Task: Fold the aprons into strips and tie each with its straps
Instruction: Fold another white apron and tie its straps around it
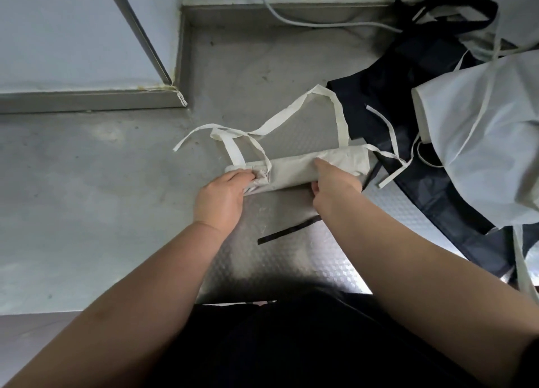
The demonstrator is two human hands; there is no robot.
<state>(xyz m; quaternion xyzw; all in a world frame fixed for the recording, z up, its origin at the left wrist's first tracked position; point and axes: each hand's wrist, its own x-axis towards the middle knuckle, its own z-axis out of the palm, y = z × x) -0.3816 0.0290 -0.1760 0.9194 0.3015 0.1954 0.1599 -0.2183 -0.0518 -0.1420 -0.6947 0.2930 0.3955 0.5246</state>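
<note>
Cream cloth folded into a long strip, the cream apron [297, 168] lies flat on the steel counter [87, 198]. The left hand [223, 196] grips the strip's left end, fingers curled into bunched cloth. The right hand [332, 180] pinches the strip right of its middle, fingers on top and thumb at the near edge. Its straps [291, 116] loop loose beyond the strip, one crossing over its left end beside the left hand. At the strip's right end a dark apron [408, 95] lies spread, with a white apron [481, 142] heaped on it farther right. A black strap [288, 230] lies nearer than the strip, running under the right forearm. Far beyond the strip, a grey cable [306, 19] runs along the wall
</note>
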